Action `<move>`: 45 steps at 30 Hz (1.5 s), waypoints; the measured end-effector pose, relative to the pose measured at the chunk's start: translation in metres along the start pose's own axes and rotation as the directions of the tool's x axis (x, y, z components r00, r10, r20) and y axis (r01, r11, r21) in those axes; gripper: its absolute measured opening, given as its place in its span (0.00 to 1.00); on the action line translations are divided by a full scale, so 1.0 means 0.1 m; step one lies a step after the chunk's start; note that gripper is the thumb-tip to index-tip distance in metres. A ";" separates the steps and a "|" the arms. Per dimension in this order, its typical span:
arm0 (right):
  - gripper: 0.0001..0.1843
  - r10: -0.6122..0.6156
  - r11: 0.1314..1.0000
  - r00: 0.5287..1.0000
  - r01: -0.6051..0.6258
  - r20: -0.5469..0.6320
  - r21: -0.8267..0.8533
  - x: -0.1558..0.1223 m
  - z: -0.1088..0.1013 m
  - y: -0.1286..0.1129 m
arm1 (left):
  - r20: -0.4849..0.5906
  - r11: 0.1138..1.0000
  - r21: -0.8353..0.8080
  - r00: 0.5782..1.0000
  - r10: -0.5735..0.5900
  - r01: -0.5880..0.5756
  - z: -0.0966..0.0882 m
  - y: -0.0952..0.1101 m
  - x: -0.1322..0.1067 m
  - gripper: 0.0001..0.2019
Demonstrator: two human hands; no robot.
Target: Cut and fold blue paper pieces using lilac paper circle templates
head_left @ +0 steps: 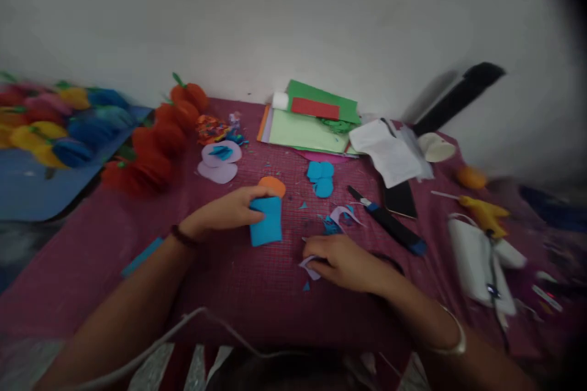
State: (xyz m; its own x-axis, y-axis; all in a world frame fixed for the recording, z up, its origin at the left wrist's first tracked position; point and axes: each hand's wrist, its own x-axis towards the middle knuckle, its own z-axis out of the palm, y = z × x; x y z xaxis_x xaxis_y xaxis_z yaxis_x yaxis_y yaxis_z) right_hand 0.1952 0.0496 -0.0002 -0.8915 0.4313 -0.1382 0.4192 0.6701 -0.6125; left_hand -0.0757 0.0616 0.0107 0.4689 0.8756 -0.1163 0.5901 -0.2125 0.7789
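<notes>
My left hand (236, 211) is closed on a blue paper square (266, 223), thumb on top and fingers at its upper edge. An orange paper disc (273, 185) shows just past those fingers. Low over the table, my right hand (337, 259) has its fingers curled together. A lilac paper scrap (312, 267) sticks out beneath its thumb, and a small pale tip shows by the index finger; what it grips is hard to make out. Beyond it are blue scraps (331, 225) and a curved lilac offcut (343, 215). Blue scalloped cutouts (321, 178) lie farther back.
A dark-handled cutter-like tool (392, 226) lies right of the scraps. Paper sheets (302, 128) are stacked by the wall. Lilac discs (219, 171) and red pumpkin-shaped paper crafts (156, 140) stand left. A yellow glue gun (483, 214) and white box (479, 263) are at right.
</notes>
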 end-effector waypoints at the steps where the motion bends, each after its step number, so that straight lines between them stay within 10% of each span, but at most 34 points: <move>1: 0.06 0.012 1.000 1.000 -0.012 0.002 0.006 -0.01 0.01 0.01 | 0.032 0.999 0.007 0.999 0.034 -0.035 0.04 0.01 0.01 0.25; 6: 0.08 0.065 0.998 0.996 -0.064 0.060 -0.014 0.00 0.04 0.05 | 0.199 0.951 0.202 0.960 0.196 -0.235 0.24 0.12 0.00 0.25; 15: 0.09 0.090 0.994 0.995 -0.087 0.044 -0.062 0.00 0.06 0.02 | -0.055 0.703 0.705 0.981 0.187 -0.094 0.62 0.47 -0.19 0.20; 20: 0.09 0.064 0.998 0.997 -0.064 0.038 0.004 -0.03 0.21 0.14 | -0.012 0.695 0.709 0.984 0.176 -0.116 0.82 0.52 -0.15 0.11; 38: 0.05 -0.083 0.986 0.993 0.093 0.081 -0.138 -0.14 -0.24 -0.11 | 0.087 0.835 0.532 0.990 0.114 -0.143 0.64 0.18 0.00 0.27; 45: 0.08 0.286 0.956 0.892 -0.288 -0.351 0.046 -0.86 -0.59 0.15 | 0.035 0.832 0.534 0.987 0.157 -0.151 0.27 0.23 -0.16 0.19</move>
State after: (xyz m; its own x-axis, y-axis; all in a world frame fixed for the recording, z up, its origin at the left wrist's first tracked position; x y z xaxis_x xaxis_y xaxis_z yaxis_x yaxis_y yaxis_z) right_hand 0.2884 0.0582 0.0490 -0.6148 0.7883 -0.0251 0.6502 0.4886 -0.5818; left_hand -0.0515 0.0309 0.0142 0.5784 0.8156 -0.0143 0.7709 -0.5408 0.3366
